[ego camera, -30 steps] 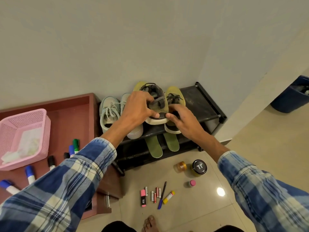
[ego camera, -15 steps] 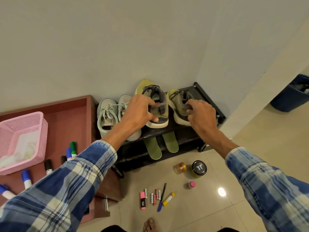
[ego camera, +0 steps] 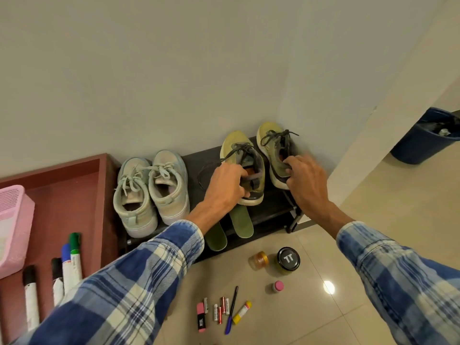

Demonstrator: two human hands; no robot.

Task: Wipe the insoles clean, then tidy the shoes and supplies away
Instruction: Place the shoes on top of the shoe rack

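You have two yellow-green shoes [ego camera: 234,148] and two mint shoes [ego camera: 171,195], four in all. Count two green insoles [ego camera: 242,224], four markers [ego camera: 74,262], two jars [ego camera: 288,258], one pen [ego camera: 231,311], one glue stick [ego camera: 241,312], one pink basket [ego camera: 15,220], and batteries [ego camera: 223,305] (five, as best you can tell; they overlap).

A home entryway: a low black shoe rack [ego camera: 273,207] against a plain wall (corner spot), glossy tiled floor [ego camera: 373,220].

Head cam, fwd & down, close over shoe rack [ego camera: 192,159].
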